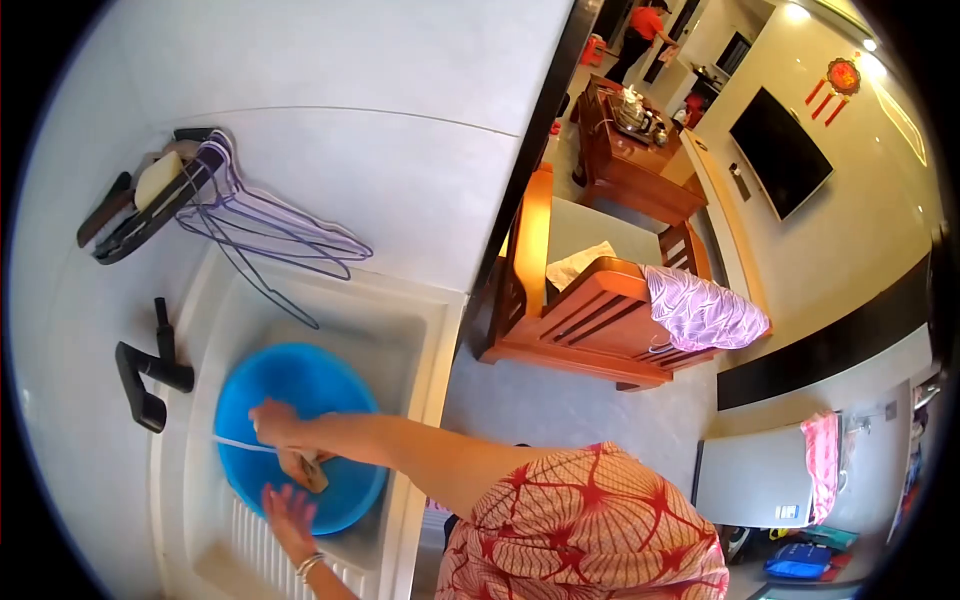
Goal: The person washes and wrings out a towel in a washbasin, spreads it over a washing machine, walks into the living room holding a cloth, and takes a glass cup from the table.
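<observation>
My right hand (273, 422) is over the blue basin (345, 372), its fingers curled closed. Whatever they may hold is hidden. A thin stream of water (235, 442) runs across from the black faucet (150, 385) beside that wrist. Under the right wrist, a wet, crumpled beige-brown cloth (314, 476) lies in the basin, partly covered by the arm. Near the basin's lower rim, my left hand (288, 511) has its fingers spread and nothing in it. Bracelets circle the left wrist.
The basin stands in a pale sink (385, 335) with a ribbed washboard (250, 540). Hangers (270, 225) hang from a wall rack (155, 215) holding brushes and soap. Beyond the doorway are a wooden sofa (600, 325), a tea table (640, 165) and a person in red (645, 25).
</observation>
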`<state>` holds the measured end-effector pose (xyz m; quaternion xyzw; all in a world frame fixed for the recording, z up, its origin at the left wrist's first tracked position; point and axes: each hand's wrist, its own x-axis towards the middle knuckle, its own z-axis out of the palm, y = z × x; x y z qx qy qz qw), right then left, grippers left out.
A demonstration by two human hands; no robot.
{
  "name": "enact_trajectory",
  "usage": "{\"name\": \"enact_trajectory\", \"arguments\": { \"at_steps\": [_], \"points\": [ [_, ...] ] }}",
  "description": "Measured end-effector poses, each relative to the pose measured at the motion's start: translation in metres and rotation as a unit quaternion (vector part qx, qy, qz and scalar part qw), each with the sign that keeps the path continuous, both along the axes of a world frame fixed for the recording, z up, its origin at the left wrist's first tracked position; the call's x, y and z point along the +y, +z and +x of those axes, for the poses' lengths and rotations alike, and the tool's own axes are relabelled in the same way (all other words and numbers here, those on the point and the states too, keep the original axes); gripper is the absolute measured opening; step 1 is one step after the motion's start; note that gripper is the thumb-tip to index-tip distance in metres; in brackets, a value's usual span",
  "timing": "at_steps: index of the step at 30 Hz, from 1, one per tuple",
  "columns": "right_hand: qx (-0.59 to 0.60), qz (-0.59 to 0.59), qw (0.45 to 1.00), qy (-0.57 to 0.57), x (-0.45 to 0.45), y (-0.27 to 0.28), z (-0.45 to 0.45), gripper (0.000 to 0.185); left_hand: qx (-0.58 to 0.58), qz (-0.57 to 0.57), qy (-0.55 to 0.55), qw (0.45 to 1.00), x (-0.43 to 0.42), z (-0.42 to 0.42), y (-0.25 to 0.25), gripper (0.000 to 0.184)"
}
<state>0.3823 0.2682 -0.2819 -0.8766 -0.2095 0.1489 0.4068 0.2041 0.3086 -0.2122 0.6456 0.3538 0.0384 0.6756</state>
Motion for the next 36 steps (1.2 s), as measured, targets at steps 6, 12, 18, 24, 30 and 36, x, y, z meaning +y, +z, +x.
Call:
{"name": "enact_trajectory", "arguments": {
  "at_steps": [6, 12, 18, 24, 30, 36],
  "points": [
    [-0.247, 0.063, 0.966, -0.040, 0.020, -0.035, -0.102, 0.014, -0.285, -0.436, 0.017, 0.853, -0.001, 0.014, -0.103, 0.058],
    [-0.103, 0.279, 0.911, 0.284, -0.054, 0.042, -0.124, 0.018, -0.221, -0.333, 0.156, 0.903, -0.008, 0.017, -0.074, 0.048],
    [0.303, -0.019, 0.924, 0.230, -0.022, 0.008, -0.031, 0.021, -0.162, -0.306, 0.158, 0.925, -0.021, 0.019, -0.068, 0.038],
    [-0.148, 0.219, 0.925, 0.272, -0.023, 0.013, -0.103, 0.013, -0.013, 0.465, -0.142, 0.874, -0.002, 0.031, -0.088, 0.031],
    [0.000, 0.076, 0.973, 0.220, -0.003, -0.039, 0.014, 0.021, -0.211, -0.335, 0.200, 0.896, -0.014, 0.037, -0.058, 0.047],
    [-0.114, 0.040, 0.982, 0.145, -0.011, -0.035, -0.005, 0.034, -0.133, -0.486, 0.215, 0.836, -0.031, 0.034, -0.052, 0.062]
  ]
}}
